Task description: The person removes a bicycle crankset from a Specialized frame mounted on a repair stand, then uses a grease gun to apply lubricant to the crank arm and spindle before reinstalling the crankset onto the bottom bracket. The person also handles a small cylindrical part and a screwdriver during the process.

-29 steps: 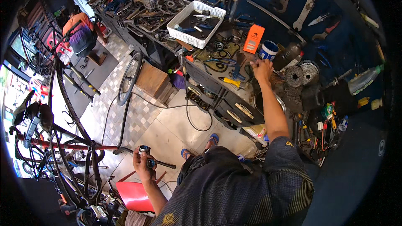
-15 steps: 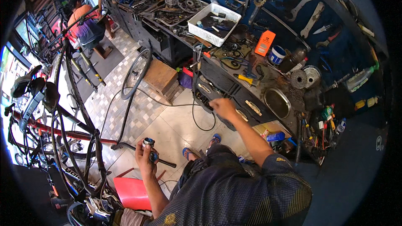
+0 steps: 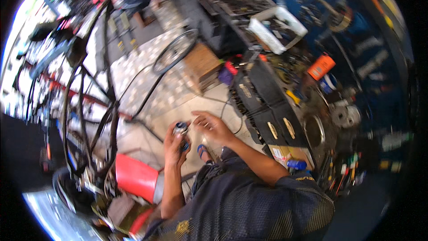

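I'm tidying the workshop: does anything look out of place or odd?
A thin dark cable or hose trails across the pale tiled floor, loose where someone might trip. Blur hides detail, but nothing else clearly stands out.

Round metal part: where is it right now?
In the head view, the round metal part is left of centre, held in the left hand, with the right hand close by on its right.
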The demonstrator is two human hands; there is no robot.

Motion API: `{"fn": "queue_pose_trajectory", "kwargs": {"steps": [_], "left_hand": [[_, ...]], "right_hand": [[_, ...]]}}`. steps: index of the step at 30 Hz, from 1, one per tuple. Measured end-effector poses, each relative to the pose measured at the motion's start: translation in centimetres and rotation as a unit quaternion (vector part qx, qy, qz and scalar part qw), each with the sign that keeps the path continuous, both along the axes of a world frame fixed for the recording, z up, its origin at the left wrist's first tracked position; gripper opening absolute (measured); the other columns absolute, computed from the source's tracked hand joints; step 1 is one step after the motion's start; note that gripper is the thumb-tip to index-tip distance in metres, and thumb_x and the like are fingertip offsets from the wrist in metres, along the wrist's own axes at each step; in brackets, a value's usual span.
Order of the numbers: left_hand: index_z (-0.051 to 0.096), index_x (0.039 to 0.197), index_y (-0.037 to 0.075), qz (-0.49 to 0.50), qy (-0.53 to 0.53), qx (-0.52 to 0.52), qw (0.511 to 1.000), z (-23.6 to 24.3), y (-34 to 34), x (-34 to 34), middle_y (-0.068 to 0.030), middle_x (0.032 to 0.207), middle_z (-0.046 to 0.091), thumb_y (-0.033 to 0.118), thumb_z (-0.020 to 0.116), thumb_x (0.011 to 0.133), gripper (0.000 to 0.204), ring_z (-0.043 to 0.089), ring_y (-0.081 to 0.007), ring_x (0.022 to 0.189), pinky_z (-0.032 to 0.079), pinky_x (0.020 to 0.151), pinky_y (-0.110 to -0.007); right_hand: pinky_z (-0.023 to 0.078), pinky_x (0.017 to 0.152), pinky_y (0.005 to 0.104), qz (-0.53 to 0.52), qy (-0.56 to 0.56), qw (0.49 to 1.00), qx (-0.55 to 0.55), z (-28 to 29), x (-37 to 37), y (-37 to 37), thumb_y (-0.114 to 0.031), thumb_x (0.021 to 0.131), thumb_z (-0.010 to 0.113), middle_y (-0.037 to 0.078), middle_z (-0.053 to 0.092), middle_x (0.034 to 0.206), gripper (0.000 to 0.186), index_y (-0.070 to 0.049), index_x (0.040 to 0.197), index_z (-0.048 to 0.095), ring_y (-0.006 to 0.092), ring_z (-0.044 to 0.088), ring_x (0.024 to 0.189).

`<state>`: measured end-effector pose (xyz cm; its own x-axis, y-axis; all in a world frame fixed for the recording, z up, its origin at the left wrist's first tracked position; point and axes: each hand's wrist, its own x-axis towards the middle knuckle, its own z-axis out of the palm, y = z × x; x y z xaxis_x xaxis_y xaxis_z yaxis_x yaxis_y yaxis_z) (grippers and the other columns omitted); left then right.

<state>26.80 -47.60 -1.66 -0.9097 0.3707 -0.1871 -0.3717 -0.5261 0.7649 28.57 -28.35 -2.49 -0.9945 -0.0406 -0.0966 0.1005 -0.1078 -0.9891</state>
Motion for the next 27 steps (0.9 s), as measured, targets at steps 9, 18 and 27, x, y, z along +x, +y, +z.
{"fn": "queue_pose_trajectory", "kwargs": {"steps": [9,18,27], "left_hand": [[0.050,0.138,0.008,0.110,0.040,0.017,0.993,2.6,2.4,-1.7,-0.0192,0.137,0.064,0.027,0.070,0.098,0.048,0.064,-0.0129,0.082,0.050,0.059,-0.023],[0.054,0.135,0.007,0.238,-0.096,0.210,0.944,2.8,5.0,-1.4,-0.0120,0.144,0.057,0.055,0.048,0.105,0.058,0.055,-0.0110,0.073,0.037,0.041,-0.018],[0.047,0.142,-0.005,0.253,-0.046,0.169,0.951,3.2,6.4,-0.4,-0.0110,0.098,0.068,0.062,0.055,0.097,0.081,0.061,-0.0131,0.071,0.039,0.043,-0.022]], "right_hand": [[0.049,0.072,0.0251,0.161,-0.020,0.977,-0.140,3.6,-5.2,2.3,-0.016,0.100,0.067,0.003,0.068,0.102,0.047,-0.008,0.143,0.052,0.0095,0.061,0.086],[0.048,0.069,0.0275,0.215,0.254,0.939,0.084,5.0,-8.8,3.2,-0.015,0.087,0.081,0.007,0.064,0.111,0.050,-0.011,0.132,0.061,0.0136,0.061,0.084],[0.050,0.071,0.0271,0.205,0.295,0.931,0.072,6.6,-9.6,3.5,-0.013,0.083,0.084,0.009,0.063,0.114,0.051,-0.006,0.127,0.060,0.0142,0.061,0.088]]}}
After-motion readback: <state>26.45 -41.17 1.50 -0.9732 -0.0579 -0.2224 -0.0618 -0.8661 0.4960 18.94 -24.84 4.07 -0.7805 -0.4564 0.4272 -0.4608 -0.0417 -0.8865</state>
